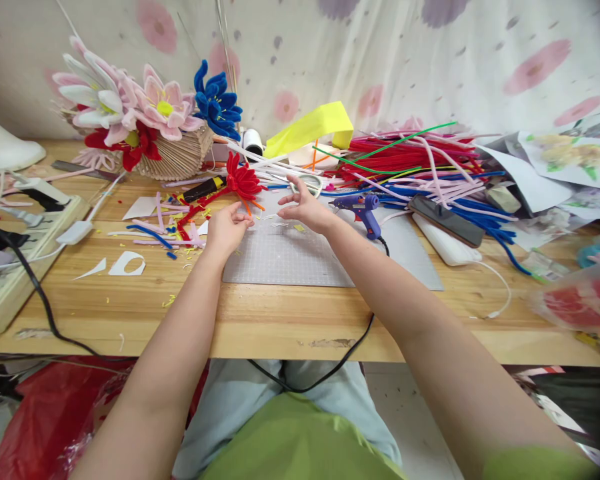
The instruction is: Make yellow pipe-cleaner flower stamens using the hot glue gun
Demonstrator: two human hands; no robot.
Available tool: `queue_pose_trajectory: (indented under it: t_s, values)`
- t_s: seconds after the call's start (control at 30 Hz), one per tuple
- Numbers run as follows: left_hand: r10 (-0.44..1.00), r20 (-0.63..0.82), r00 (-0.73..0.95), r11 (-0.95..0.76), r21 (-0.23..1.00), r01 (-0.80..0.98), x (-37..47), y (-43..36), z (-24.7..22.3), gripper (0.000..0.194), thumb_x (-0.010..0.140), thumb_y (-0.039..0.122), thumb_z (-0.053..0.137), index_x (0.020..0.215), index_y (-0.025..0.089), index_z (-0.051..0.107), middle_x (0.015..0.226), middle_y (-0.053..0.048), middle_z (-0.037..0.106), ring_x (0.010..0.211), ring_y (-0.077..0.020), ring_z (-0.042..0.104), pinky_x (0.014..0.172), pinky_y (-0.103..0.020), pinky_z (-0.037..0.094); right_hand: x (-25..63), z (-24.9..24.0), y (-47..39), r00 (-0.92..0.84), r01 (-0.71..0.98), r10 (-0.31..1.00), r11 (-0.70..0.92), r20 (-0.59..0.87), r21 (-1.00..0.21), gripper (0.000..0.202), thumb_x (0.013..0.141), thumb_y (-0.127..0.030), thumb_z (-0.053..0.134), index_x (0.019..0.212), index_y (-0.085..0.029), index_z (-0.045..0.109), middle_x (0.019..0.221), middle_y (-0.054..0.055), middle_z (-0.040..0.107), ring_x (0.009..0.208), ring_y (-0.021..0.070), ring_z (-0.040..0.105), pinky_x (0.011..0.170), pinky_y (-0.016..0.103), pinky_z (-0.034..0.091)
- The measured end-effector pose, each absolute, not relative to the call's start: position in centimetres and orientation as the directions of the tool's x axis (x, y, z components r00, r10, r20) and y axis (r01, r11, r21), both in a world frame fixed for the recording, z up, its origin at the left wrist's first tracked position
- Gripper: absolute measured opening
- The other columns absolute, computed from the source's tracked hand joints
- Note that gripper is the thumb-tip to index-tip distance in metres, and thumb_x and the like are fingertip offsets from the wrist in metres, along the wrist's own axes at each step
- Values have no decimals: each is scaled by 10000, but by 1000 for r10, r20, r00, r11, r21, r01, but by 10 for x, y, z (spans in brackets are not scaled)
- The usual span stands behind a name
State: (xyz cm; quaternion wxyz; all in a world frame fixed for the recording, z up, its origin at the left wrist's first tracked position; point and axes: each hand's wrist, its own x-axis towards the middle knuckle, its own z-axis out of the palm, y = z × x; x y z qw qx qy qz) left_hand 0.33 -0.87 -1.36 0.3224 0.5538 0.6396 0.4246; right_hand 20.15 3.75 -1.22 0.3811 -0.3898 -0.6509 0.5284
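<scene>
L hand (229, 230) by red flower (243, 179), can't tell if pinching; R hand (305, 208) spread, empty. Prob. flower-handling; next needs light hold.

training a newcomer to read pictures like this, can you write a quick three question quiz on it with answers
1. True or false: the glue gun lies on the gray mat.
2. The flower nearest the left hand is: A) blue, B) red, C) white?
3. Fill in: the larger white paper scrap left of the mat, near the table's front, has a round ____.

Key: 1 true; 2 B; 3 hole.
</scene>
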Motion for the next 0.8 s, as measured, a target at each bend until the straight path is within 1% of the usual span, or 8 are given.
queue_pose_trajectory:
  t_s: [0.1, 0.23, 0.37, 0.47, 0.53, 0.63, 0.7, 0.8]
  values:
    - [978, 146, -151, -67, 898, 434, 3, -8, -17, 472, 726, 108, 525, 1196, 116, 562, 839, -54, 697, 729, -141, 661, 757, -289, 511, 199, -10, 32, -413, 44, 910, 58, 35, -997, 1018, 621, -134, 672, 1432, -305, 79, 943, 12, 534, 706, 91, 552, 680, 285, 540]
    - [976, 185, -115, -104, 860, 500, 2, -9, -19, 432, 789, 245, 527, 1211, 159, 566, 883, -63, 697, 610, -137, 629, 694, -308, 509, 195, -8, 27, -418, 29, 908, 36, 21, -999, 998, 615, -111, 668, 1419, -318, 114, 926, -1, 530, 703, 91, 549, 674, 284, 538]
    - [967, 245, -73, -155, 787, 597, 2, -11, -18, 437, 803, 344, 547, 1217, 207, 574, 927, -58, 692, 673, -152, 619, 727, -322, 488, 191, -6, 22, -425, 24, 905, 25, 12, -999, 962, 617, -92, 661, 1403, -298, 147, 896, -8, 534, 698, 90, 556, 673, 272, 534]
    - [975, 222, -20, -164, 776, 609, 7, -13, -20, 452, 793, 383, 562, 1207, 203, 582, 935, -55, 680, 686, -148, 601, 718, -307, 474, 188, -8, 20, -428, 31, 904, 19, 4, -999, 943, 617, -95, 664, 1389, -301, 162, 877, -17, 535, 681, 86, 555, 668, 267, 531]
    - [985, 172, 13, -145, 781, 607, 10, -14, -22, 442, 780, 358, 574, 1190, 194, 590, 889, -47, 673, 641, -134, 572, 690, -296, 465, 187, -11, 18, -415, 46, 910, 16, -5, -999, 929, 615, -102, 667, 1378, -303, 176, 868, -23, 531, 669, 84, 556, 670, 268, 529]
    - [991, 128, 35, -124, 800, 587, 15, -15, -23, 416, 755, 262, 581, 1165, 188, 592, 842, -32, 653, 596, -115, 531, 650, -277, 446, 186, -15, 16, -389, 69, 921, 9, -19, -998, 910, 612, -108, 672, 1369, -282, 197, 875, -19, 527, 663, 84, 567, 693, 282, 529]
    - [990, 134, 44, -135, 817, 561, 17, -16, -22, 412, 751, 207, 563, 1163, 187, 577, 838, -26, 637, 593, -106, 516, 645, -269, 436, 189, -16, 16, -354, 61, 935, 20, -3, -998, 896, 624, -126, 671, 1367, -284, 197, 900, -14, 526, 680, 89, 583, 714, 297, 534]
    - [985, 156, 76, -172, 819, 548, 19, -19, -19, 447, 756, 176, 546, 1203, 187, 537, 832, -21, 627, 607, -106, 504, 677, -274, 429, 194, -15, 16, -287, 39, 956, 70, 56, -997, 871, 665, -162, 655, 1374, -314, 173, 950, -1, 536, 749, 112, 615, 739, 319, 540]
